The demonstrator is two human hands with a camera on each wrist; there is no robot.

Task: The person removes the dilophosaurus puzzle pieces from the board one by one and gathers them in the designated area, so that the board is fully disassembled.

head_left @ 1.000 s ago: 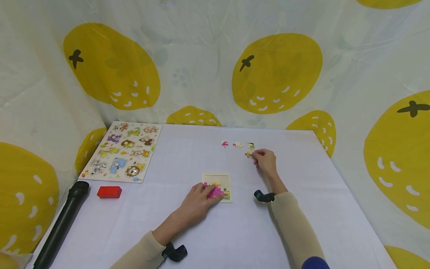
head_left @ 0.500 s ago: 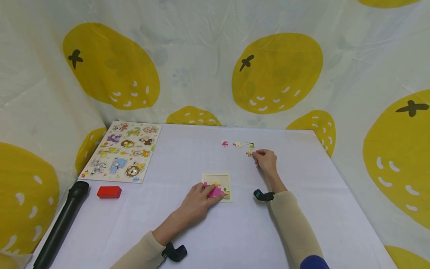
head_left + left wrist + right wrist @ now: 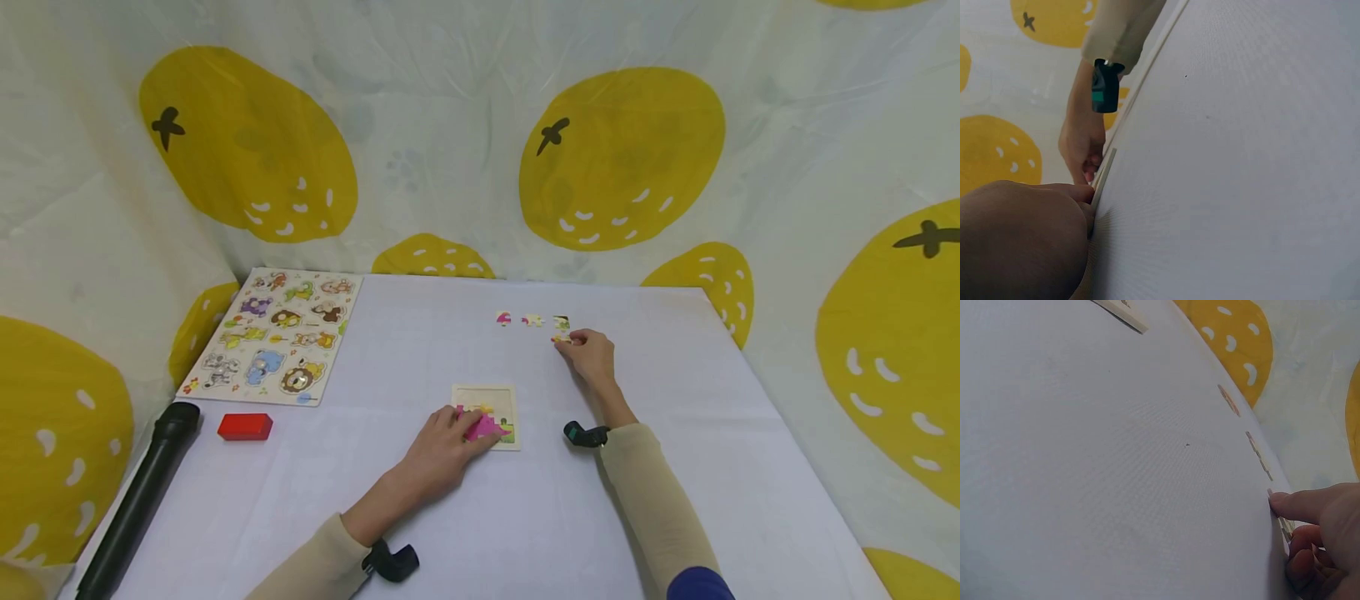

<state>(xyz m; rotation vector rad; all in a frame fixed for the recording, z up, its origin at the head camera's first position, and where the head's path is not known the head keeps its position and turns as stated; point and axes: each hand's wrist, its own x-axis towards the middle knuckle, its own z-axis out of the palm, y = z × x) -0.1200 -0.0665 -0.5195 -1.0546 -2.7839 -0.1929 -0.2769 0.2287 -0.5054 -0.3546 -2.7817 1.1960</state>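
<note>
My left hand rests with extended fingers on a small wooden jigsaw tray, covering part of it. A pink picture made of joined pieces fills the tray's lower part, and bare wood shows in its upper part. Farther off to the right, my right hand pinches a small yellow and white jigsaw piece between finger and thumb, close over the table. Just beyond lie three loose pieces in a row: a pink one, a pale one and a green and white one.
A large animal puzzle board lies at the back left. In front of it sits a red block, beside a long black microphone-shaped object along the left edge. A curtain with yellow fruit print hangs behind the white table.
My right hand has shifted slightly left and its fingers now cover more of the yellow jigsaw piece, which has turned. My left hand keeps its place on the tray.
</note>
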